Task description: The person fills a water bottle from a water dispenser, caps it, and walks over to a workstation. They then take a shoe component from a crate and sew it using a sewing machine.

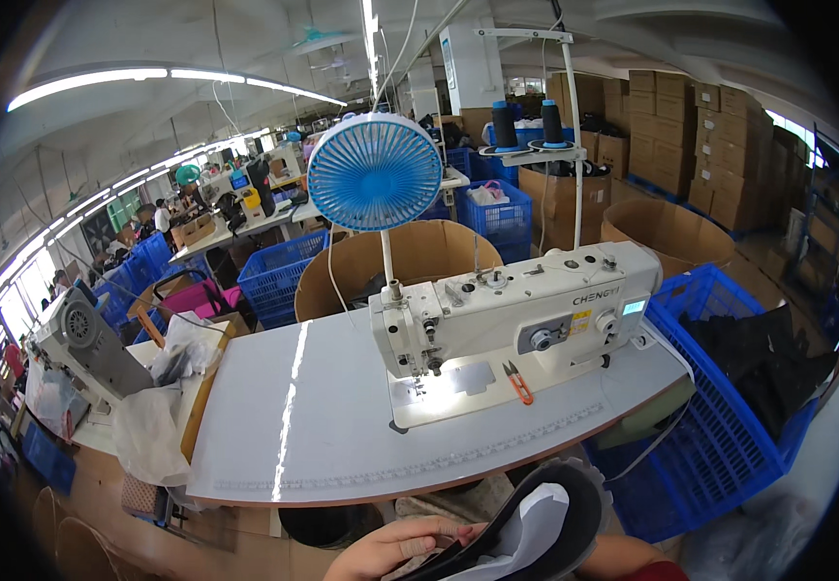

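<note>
At the lower edge, in front of the table, is a curved black piece with a jagged edge and a whitish layer inside; I cannot tell what it is part of. My left hand grips its left edge, fingers closed on it. My right hand is at its right side, with a red sleeve behind; its fingers are hidden by the piece. Beyond them stands a white sewing machine, its lamp lit over the needle plate. Orange-handled thread snips lie on the machine bed.
The grey tabletop bears a ruler strip along its front edge. A blue fan stands behind the machine, beside thread cones. Right of the table is a blue crate with black pieces. At left stands another machine with plastic bags.
</note>
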`<action>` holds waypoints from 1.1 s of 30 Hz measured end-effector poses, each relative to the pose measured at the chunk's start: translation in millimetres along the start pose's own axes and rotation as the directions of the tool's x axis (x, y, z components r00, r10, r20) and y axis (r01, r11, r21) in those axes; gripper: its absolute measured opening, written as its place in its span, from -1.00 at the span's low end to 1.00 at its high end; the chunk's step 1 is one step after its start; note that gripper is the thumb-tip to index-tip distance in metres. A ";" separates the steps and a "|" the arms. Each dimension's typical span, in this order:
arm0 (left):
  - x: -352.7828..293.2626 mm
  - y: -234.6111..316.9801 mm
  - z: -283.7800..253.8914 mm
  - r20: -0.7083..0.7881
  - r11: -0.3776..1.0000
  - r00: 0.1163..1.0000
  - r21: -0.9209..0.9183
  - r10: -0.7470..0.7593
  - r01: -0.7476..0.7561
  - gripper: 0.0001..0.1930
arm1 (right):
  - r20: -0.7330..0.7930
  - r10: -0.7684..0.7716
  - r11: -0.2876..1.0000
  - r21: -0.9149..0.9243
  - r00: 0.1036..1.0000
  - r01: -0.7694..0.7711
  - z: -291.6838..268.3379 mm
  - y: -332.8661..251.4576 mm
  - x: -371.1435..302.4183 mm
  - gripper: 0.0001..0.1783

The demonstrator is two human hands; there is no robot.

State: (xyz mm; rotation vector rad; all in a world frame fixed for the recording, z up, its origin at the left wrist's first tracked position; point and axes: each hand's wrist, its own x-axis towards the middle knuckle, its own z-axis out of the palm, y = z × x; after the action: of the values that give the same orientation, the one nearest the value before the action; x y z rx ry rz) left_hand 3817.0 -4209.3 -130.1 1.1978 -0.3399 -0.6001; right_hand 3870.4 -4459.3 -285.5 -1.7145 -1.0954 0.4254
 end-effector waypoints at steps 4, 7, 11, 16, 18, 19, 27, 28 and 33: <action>18.1 -29.3 -19.9 0.027 0.998 0.998 0.015 0.053 -0.054 -0.59 | 0.026 0.036 0.999 -0.005 0.999 -0.036 10.3 33.6 -21.5 -0.39; 35.7 -42.1 -32.2 -0.009 0.984 0.988 -0.086 0.155 -0.155 -0.66 | 0.040 0.062 0.998 -0.012 0.997 -0.062 2.7 43.3 -43.9 -0.41; 48.9 -60.0 -38.7 -0.185 0.904 0.958 -0.331 0.221 -0.272 -0.61 | 0.058 0.105 0.994 -0.017 0.993 -0.104 1.5 65.2 -32.0 -0.43; 52.0 -107.9 -56.7 -0.408 0.852 0.856 -0.274 0.317 -0.447 -0.56 | 0.080 0.161 0.987 -0.019 0.984 -0.160 5.5 83.9 -46.8 -0.45; 36.5 -115.4 -55.5 -0.461 0.875 0.849 -0.259 0.260 -0.408 -0.62 | 0.071 0.191 0.982 -0.023 0.979 -0.189 -1.6 81.2 -30.0 -0.46; 28.2 -109.1 -47.0 -0.554 0.948 0.826 -0.198 0.103 -0.250 -0.67 | 0.067 0.200 0.980 -0.028 0.978 -0.198 -2.4 80.4 -16.6 -0.47; -0.9 -113.1 -49.5 -0.701 0.930 0.713 -0.269 -0.010 -0.252 -0.67 | 0.041 0.241 0.970 -0.044 0.970 -0.239 -2.5 105.2 -2.5 -0.51; -3.2 -111.6 -49.9 -0.697 0.936 0.717 -0.251 0.003 -0.248 -0.66 | 0.032 0.244 0.969 -0.051 0.969 -0.242 1.2 103.1 -10.3 -0.51; -4.0 -109.4 -51.3 -0.664 0.957 0.744 -0.164 0.072 -0.240 -0.60 | -0.016 0.263 0.960 -0.093 0.965 -0.263 0.5 119.6 7.6 -0.53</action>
State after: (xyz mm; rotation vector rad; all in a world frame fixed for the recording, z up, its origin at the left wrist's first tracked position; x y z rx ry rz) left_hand 3814.2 -4193.6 -250.0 1.0540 0.2302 -0.0380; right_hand 3929.9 -4461.6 -389.5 -1.9534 -0.8987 0.5440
